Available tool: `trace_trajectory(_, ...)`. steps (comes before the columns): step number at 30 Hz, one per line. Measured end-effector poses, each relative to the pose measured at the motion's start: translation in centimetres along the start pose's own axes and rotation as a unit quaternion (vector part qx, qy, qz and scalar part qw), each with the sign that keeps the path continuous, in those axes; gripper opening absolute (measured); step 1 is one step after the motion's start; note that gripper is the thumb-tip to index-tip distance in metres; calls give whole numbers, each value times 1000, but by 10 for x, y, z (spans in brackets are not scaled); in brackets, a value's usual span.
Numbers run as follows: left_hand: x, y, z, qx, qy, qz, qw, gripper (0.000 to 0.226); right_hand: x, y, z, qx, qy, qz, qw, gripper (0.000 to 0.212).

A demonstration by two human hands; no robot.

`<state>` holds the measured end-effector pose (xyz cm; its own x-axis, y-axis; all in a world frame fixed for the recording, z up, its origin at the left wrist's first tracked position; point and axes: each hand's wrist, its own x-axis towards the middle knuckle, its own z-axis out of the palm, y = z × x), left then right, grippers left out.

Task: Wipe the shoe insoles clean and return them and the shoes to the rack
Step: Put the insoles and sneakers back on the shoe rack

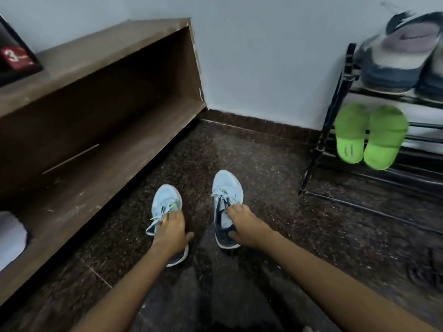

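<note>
Left grip [171, 232] clamped on left shoe [165, 197] at collar, right grip [247, 226] on right shoe [226, 185] likewise; light, soft uppers, heel probably firmest hold.

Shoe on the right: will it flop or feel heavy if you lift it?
Probably light: the shoe looks like thin knit. Its thick sole should keep it from flopping, though the upper may squash under the right hand. The loose laces would likely dangle.
</note>
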<state>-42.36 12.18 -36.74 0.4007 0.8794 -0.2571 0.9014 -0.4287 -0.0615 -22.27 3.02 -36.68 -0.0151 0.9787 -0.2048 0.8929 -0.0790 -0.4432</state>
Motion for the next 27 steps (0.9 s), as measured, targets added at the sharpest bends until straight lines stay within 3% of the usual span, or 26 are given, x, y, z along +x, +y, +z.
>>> trace_trajectory(5,-18,-24,62,-87,-118,-110,983,61,6,-4,57,44,-19,85,995,63)
trace_trajectory(9,-25,-24,70,-116,-82,-98,985,32,4,-9,84,28,2,117,993,46)
trace_trajectory(14,-38,-6,60,-99,-34,-51,993,32,-9,-6,66,50,42,85,994,34)
trace_trajectory(20,-50,38,1,-162,48,26,985,22,-38,-25,7,64,155,60,984,27)
trace_trajectory(27,-77,96,-100,-153,135,97,974,19,-87,-45,-100,32,256,73,963,18)
